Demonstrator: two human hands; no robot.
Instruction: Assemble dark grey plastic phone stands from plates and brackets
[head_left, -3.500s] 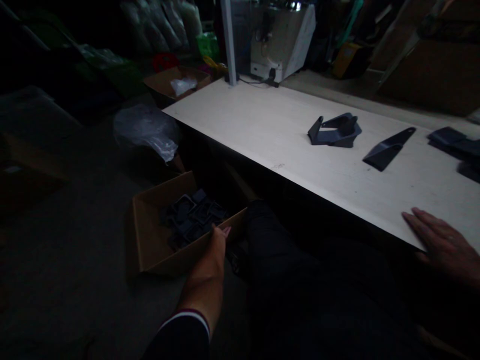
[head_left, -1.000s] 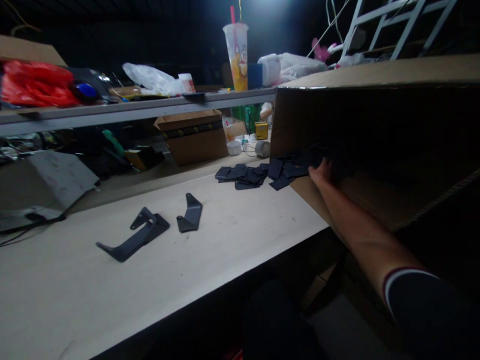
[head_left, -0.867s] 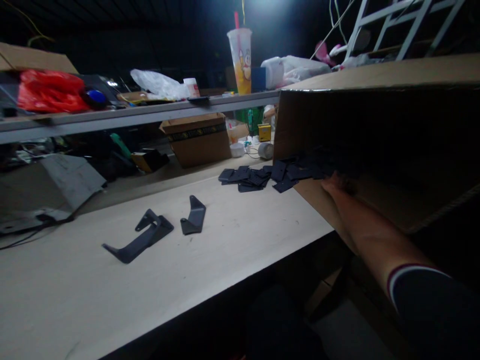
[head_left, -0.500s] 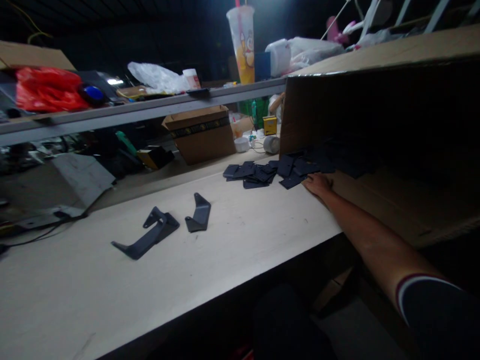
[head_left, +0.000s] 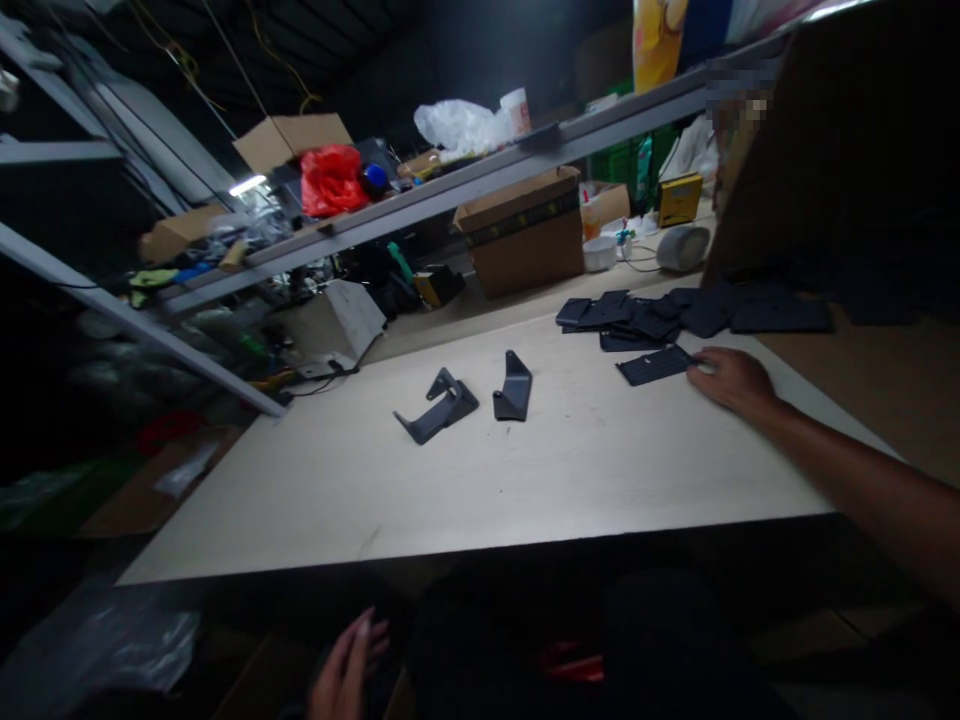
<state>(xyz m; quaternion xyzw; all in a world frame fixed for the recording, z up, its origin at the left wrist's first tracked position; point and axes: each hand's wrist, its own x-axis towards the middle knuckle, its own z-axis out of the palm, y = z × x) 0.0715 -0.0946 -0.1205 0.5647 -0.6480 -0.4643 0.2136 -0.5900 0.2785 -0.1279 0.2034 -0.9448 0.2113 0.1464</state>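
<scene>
My right hand lies on the pale table top, its fingertips against a flat dark plate. That plate sits just apart from a loose pile of similar plates. More plates rest on the flap of a large cardboard box at the right edge. Left of them stand two dark angled brackets, well away from either hand. My left hand hangs below the table's front edge at the bottom of the view, fingers apart, holding nothing.
Behind the table stand a brown cardboard box, a white roll and a small yellow box. A long grey shelf rail carries a red plastic bag. Plastic sheeting lies on the floor at lower left.
The view has swung, bringing my left hand in at the bottom. My right hand has come out of the box onto the table, and one plate now lies apart from the pile beside it.
</scene>
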